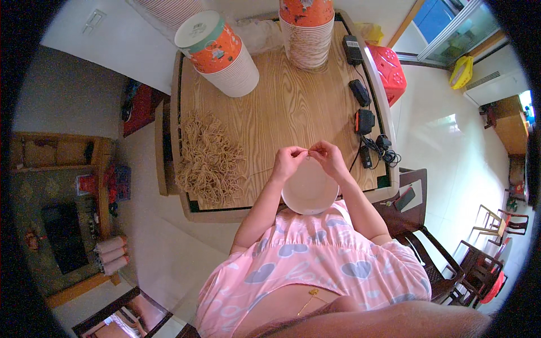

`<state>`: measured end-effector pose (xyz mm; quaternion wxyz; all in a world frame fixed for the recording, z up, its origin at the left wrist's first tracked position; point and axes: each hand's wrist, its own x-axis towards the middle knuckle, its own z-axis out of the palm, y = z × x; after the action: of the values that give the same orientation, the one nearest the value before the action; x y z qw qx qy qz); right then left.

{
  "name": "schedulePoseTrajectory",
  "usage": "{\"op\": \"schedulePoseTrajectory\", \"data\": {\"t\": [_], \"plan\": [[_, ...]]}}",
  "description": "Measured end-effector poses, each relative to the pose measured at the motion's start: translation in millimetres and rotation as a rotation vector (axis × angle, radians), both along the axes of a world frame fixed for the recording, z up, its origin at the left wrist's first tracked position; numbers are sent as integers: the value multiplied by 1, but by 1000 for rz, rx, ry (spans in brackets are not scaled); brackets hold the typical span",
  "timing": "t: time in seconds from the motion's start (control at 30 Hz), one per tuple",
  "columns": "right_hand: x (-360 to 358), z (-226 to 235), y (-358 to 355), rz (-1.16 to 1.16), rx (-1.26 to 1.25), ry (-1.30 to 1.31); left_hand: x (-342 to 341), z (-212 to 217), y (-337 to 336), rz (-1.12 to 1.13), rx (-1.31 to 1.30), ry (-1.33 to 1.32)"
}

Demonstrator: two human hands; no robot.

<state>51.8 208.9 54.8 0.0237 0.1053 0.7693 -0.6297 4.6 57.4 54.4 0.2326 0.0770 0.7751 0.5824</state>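
My left hand (pixel 288 160) and my right hand (pixel 328 156) are raised together over a white paper bowl (pixel 309 191) at the near edge of the wooden table (pixel 293 107). The fingertips of both hands pinch a thin tan string between them, and the string trails left toward a heap of tan strings (pixel 208 158) on the table's left side. The bowl rests against my body, partly under my hands.
Two tall stacks of white paper bowls with orange wrappers (pixel 222 53) (pixel 307 31) stand at the table's far side. Black chargers and cables (pixel 366 127) lie along the right edge. A red plastic stool (pixel 389 70) and dark wooden chairs (pixel 428 253) stand to the right.
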Motion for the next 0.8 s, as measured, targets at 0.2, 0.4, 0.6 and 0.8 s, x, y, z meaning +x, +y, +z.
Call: {"op": "schedulePoseTrajectory", "data": {"t": [0.2,0.4,0.6,0.8], "plan": [[2,1,3,-100,-30,-15,0,-13,0,58,66,-85],[1,1,3,-11,-30,-63,0,-16,0,82,141,-100],[-2,1,4,38,36,-71,0,-19,-1,65,112,-78],[-2,-3,-1,-61,19,-37,-1,-19,0,77,88,-48]]}}
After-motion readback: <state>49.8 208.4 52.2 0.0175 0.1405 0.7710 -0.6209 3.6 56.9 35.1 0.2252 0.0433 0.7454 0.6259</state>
